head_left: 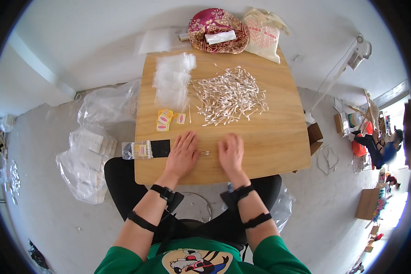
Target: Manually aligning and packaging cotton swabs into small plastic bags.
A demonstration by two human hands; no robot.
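My left hand (pixel 182 153) lies flat on the wooden table (pixel 278 146), fingers stretched out. Beneath its edge a few cotton swabs (pixel 204 153) stick out to the right, their other ends hidden. My right hand (pixel 231 153) is a short way to the right of those swabs, its fingers smeared by motion. Left of my left hand is a black flat piece (pixel 160 148), partly covered by that hand. Beside it lies a clear bag of cotton swabs (pixel 141 150) with a yellow label. A large loose pile of cotton swabs (pixel 230 96) spreads beyond my hands.
Yellow labels (pixel 164 120) and stacked clear bags (pixel 172 80) lie left of the pile. A patterned red cloth item (pixel 217 27) and a cream cloth bag (pixel 262 36) sit at the far edge. Large plastic sacks (pixel 89 160) stand on the floor at left; another person (pixel 383 148) is far right.
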